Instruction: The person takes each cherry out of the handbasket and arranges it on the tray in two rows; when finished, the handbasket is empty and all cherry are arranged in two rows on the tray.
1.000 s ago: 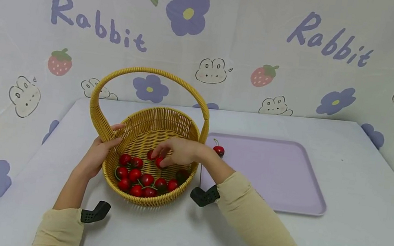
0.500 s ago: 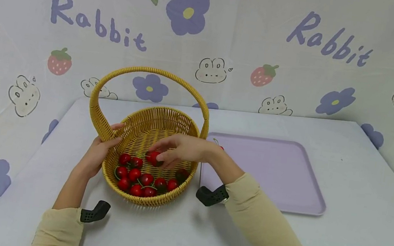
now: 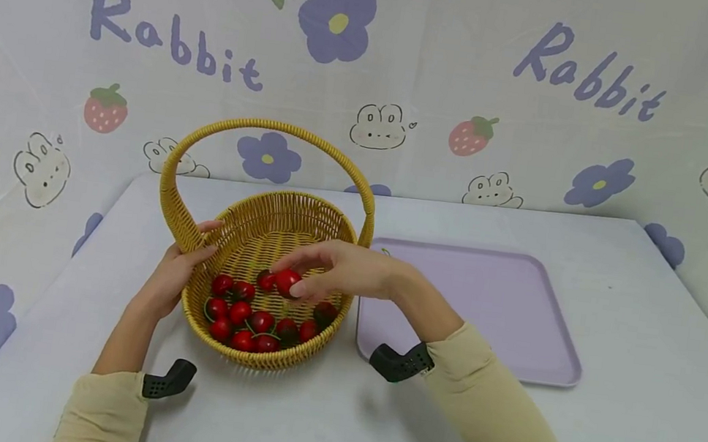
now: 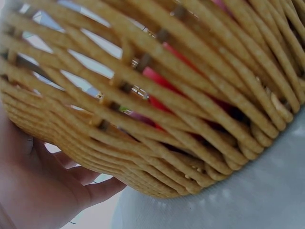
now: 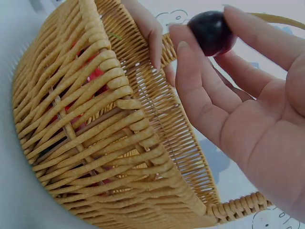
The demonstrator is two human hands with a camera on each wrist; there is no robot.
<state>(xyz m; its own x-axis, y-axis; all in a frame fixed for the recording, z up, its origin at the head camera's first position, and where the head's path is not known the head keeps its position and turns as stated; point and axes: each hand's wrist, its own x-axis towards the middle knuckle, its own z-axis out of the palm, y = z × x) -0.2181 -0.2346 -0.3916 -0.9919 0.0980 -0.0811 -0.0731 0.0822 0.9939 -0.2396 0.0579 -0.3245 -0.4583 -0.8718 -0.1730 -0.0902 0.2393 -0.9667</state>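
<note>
A yellow wicker basket (image 3: pixel 264 361) with a tall hoop handle stands at the left of the table, tilted toward me. Several red cherries (image 3: pixel 240 312) lie in its lower front part. My left hand (image 3: pixel 178 273) grips the basket's left side at the foot of the handle; in the left wrist view its fingers (image 4: pixel 102 190) reach behind the weave. Above the basket's inside, my right hand (image 3: pixel 348 272) pinches one cherry (image 3: pixel 288 283) between thumb and fingertips. That cherry (image 5: pixel 212 33) looks dark and clear of the rim in the right wrist view.
A flat lilac tray (image 3: pixel 481 318) lies right of the basket, close to it. A thin stem (image 3: pixel 386 252) shows at its left edge, the cherry below hidden by my right hand. A patterned cloth (image 3: pixel 444 77) hangs behind the table.
My right hand has risen slightly and moved right, lifting the pinched cherry away from the others. It now covers the cherry on the tray. The left hand has stayed on the basket.
</note>
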